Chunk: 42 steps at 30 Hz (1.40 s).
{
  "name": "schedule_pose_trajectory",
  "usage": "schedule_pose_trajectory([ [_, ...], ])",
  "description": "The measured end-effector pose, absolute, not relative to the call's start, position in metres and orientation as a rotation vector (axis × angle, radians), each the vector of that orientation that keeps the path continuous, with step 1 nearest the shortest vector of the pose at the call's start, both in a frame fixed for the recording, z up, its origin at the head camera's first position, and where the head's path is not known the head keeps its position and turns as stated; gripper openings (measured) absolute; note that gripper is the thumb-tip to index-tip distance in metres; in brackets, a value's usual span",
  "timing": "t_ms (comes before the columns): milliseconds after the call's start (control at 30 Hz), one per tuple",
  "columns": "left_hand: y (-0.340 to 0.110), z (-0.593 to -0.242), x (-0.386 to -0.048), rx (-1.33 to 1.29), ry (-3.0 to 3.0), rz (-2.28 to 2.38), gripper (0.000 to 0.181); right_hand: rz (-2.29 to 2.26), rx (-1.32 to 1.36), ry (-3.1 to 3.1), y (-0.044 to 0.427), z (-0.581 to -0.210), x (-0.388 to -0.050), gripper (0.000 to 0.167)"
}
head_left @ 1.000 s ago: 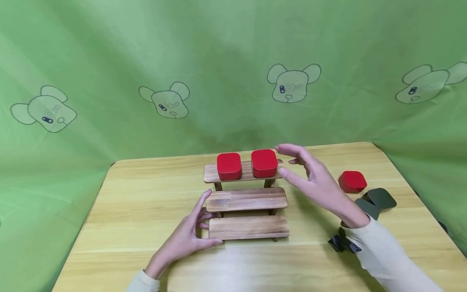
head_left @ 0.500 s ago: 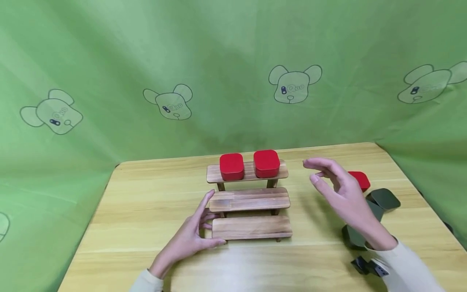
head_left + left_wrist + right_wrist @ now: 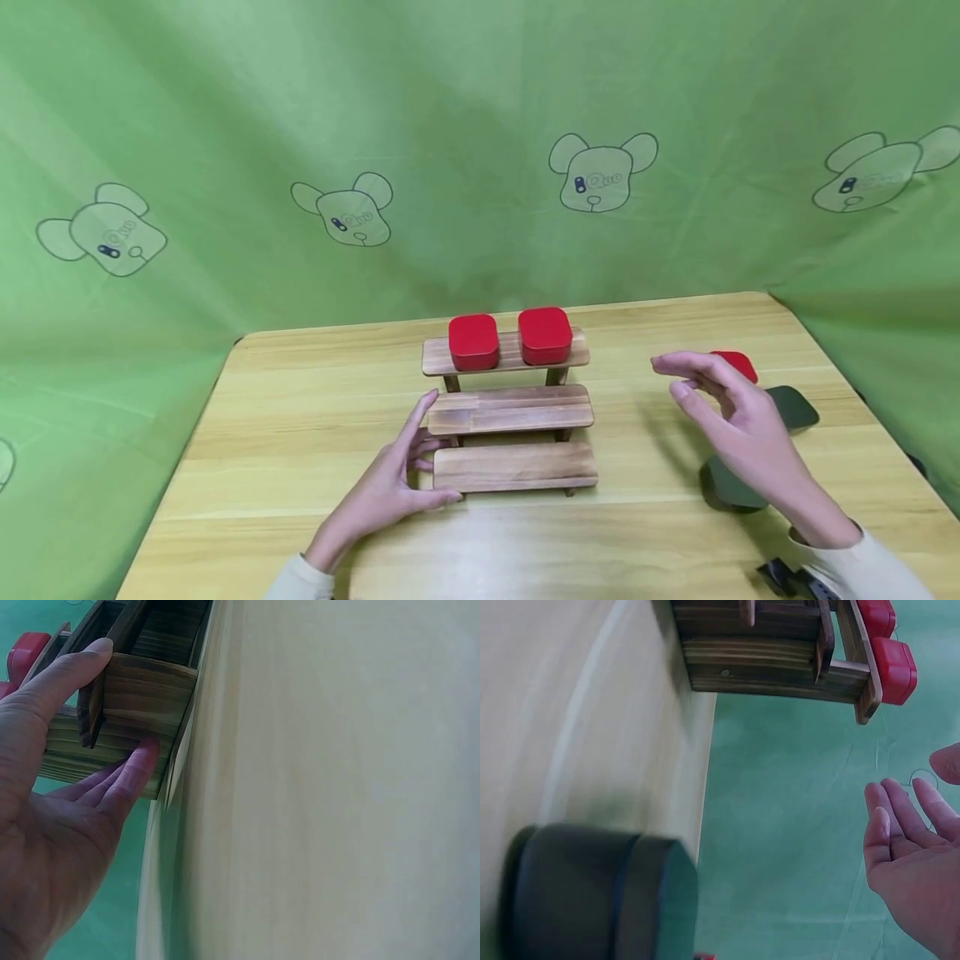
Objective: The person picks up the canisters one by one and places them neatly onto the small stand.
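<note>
A three-step wooden display stand is on the table, with two red rounded-square boxes side by side on its top step. My left hand holds the stand's left end. In the left wrist view, the thumb lies over a step's edge while the fingers rest against the side panel. Right of the stand, my right hand hovers with nothing in it, fingers loosely bent and thumb apart. Beneath and behind it are a dark green box, another dark green box and a partly hidden red box.
The pale wooden table ends at a green cloth backdrop printed with bear heads. A small black device sits by the right sleeve. In the right wrist view, a dark box stands close to the camera.
My right hand has left the right-hand red box on the top step and moved right and toward me, above the loose boxes. The left hand has stayed on the stand.
</note>
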<state>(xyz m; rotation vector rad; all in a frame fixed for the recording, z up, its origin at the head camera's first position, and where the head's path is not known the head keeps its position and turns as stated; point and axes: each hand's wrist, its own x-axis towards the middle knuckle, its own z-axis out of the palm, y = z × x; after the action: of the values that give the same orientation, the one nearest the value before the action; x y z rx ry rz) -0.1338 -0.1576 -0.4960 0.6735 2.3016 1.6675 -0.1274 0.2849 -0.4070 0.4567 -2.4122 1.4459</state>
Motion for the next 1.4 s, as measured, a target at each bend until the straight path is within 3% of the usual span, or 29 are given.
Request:
schedule_pose_trajectory([
  [600, -0.157, -0.497, -0.137, 0.713, 2.295, 1.689, 0.129, 1.337, 0.358, -2.552, 0.312, -0.427, -0.1, 0.034],
  [1400, -0.157, -0.497, -0.133, 0.676, 2.318, 1.657, 0.129, 1.126, 0.256, -2.761, 0.358, -0.464, -0.07, 0.056],
])
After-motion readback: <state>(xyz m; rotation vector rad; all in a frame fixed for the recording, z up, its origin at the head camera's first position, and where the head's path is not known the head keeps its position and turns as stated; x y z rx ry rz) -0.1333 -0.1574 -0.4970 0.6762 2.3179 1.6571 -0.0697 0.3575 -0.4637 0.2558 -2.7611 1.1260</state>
